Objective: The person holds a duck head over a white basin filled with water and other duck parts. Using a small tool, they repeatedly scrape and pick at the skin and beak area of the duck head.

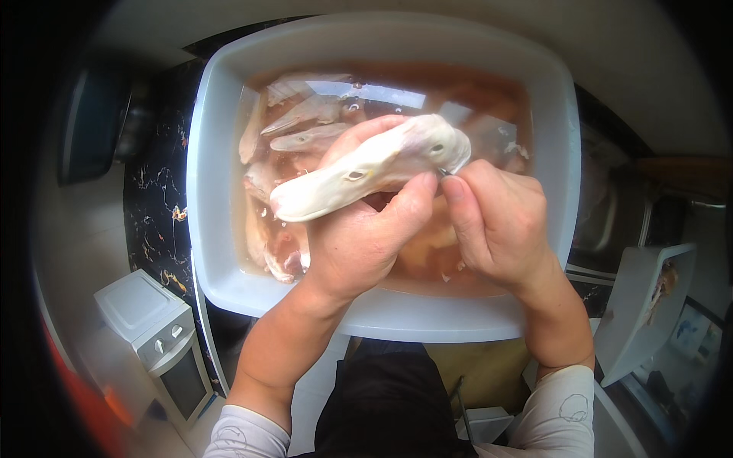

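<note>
My left hand point(366, 240) holds a plucked, pale duck or goose head point(372, 163) from beneath, its bill pointing left and the neck end to the right. The thumb presses along its lower side. At the neck end, my right hand point(498, 214) pinches a small metal tool point(444, 172); only its dark tip shows against the skin, so its kind is hidden. Both hands are above a large white plastic tub point(435, 318) of reddish-brown water point(458, 280). Several more plucked heads point(312, 137) lie in the water on the left.
The tub stands on a black marbled counter point(154, 212). At lower left is a small white oven point(166, 338) with knobs. A tilted white container point(635, 309) at right has animal scraps point(661, 289) on it. Bits of feather or skin point(515, 150) float in the water.
</note>
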The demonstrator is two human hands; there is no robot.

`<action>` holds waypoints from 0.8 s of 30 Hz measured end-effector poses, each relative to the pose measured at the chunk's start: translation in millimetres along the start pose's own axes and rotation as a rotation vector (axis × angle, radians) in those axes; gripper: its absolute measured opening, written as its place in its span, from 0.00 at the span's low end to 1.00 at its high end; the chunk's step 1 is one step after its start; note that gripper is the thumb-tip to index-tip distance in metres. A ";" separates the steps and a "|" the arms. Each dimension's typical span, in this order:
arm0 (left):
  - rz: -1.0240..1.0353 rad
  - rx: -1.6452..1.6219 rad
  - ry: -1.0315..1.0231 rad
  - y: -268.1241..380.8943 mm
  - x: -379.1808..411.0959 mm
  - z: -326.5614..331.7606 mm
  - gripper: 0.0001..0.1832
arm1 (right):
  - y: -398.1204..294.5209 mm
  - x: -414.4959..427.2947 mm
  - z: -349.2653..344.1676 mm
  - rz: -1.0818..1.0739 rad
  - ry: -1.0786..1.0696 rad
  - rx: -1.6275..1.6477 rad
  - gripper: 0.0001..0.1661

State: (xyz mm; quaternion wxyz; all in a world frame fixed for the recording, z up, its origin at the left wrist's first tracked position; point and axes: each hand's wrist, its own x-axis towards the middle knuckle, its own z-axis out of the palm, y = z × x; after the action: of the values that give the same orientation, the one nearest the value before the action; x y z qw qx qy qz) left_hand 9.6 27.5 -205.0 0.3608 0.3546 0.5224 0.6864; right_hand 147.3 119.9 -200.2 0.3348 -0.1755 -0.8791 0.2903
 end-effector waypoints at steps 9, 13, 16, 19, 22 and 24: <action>-0.026 -0.010 -0.003 1.1 -0.5 -1.4 0.24 | -1.5 -0.3 -0.9 0.001 0.003 -0.015 0.05; -0.020 -0.061 0.002 -3.0 -0.1 -2.1 0.23 | -1.8 -0.2 -0.6 0.005 0.005 -0.017 0.06; -0.023 -0.070 0.007 -2.5 -0.6 -0.9 0.23 | -1.5 -0.5 0.1 0.006 0.014 -0.016 0.06; -0.035 -0.086 0.002 -2.6 -1.0 -1.3 0.23 | -1.6 -0.5 0.6 0.008 0.024 -0.014 0.06; -0.061 -0.091 0.010 -1.8 -1.7 -2.4 0.23 | -1.2 -1.2 0.3 0.020 0.029 -0.026 0.07; -0.050 -0.097 0.022 -4.8 -1.2 -3.3 0.23 | -0.9 -1.6 -0.7 0.021 0.021 -0.034 0.06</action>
State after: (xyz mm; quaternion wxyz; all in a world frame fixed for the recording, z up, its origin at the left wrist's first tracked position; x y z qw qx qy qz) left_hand 7.9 25.8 -210.5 0.3889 0.3160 0.5009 0.7057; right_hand 148.8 118.6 -200.0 0.3379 -0.1935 -0.8785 0.2768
